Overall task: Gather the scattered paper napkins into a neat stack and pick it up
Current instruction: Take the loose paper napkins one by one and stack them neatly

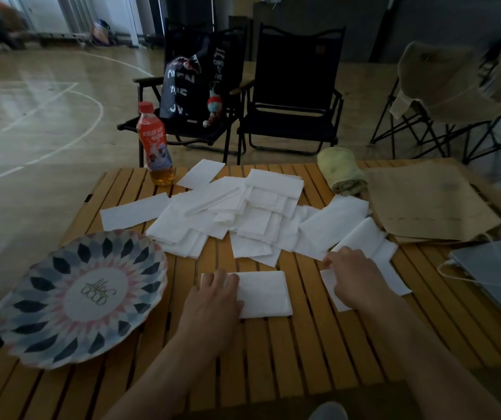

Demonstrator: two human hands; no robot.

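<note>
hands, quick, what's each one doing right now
Left hand: open, fingers resting on the folded napkin.
Right hand: closed, fingers curled, pinching a loose napkin.

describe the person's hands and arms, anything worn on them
The left hand and right hand are bare, with no gloves, rings, watch or bracelet showing. No sleeve is in view up to the bottom edge of the frame.

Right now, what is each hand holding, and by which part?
Left hand presses the left end of a folded white paper napkin, gripping nothing. Right hand seems to pinch the left edge of a loose white napkin.
</note>
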